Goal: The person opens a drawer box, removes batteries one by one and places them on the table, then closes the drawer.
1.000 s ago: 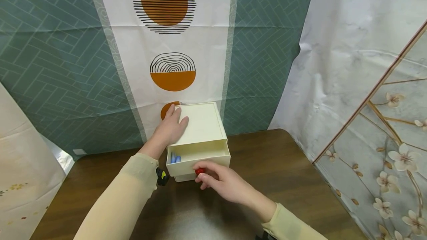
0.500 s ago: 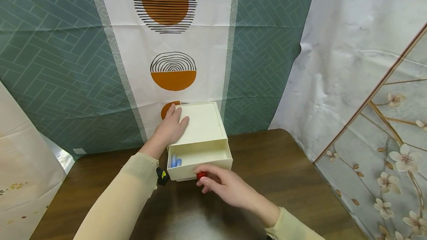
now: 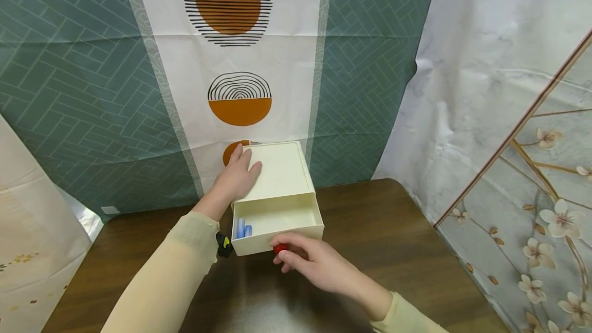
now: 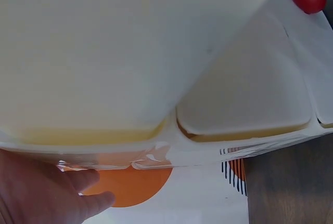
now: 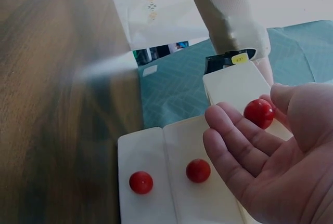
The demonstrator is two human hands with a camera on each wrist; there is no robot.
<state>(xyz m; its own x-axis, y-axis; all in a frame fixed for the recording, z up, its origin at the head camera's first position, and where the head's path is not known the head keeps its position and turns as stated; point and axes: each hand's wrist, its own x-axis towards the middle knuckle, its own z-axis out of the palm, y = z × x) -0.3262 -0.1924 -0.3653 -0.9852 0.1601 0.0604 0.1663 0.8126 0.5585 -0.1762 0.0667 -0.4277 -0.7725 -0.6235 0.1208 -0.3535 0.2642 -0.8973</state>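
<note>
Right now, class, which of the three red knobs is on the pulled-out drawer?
The top knob, held by the right hand: its drawer juts out, whereas the middle knob and bottom knob sit on closed drawers.

Left sleeve [image 3: 162, 276], one: long, pale cream-yellow, plain, close-fitting, lightly creased towards my cuff [image 3: 205, 222], which has a slightly uneven edge. Right sleeve [image 3: 409, 317], one: matching pale shade, ending short of my wrist. Wrist device [image 3: 223, 249], one: black, blocky, at my left cuff; yellow label [image 5: 240, 58], dark characters too small to read. My right fingers [image 5: 234, 138]: bare. My left fingers [image 3: 244, 159]: likewise.
</note>
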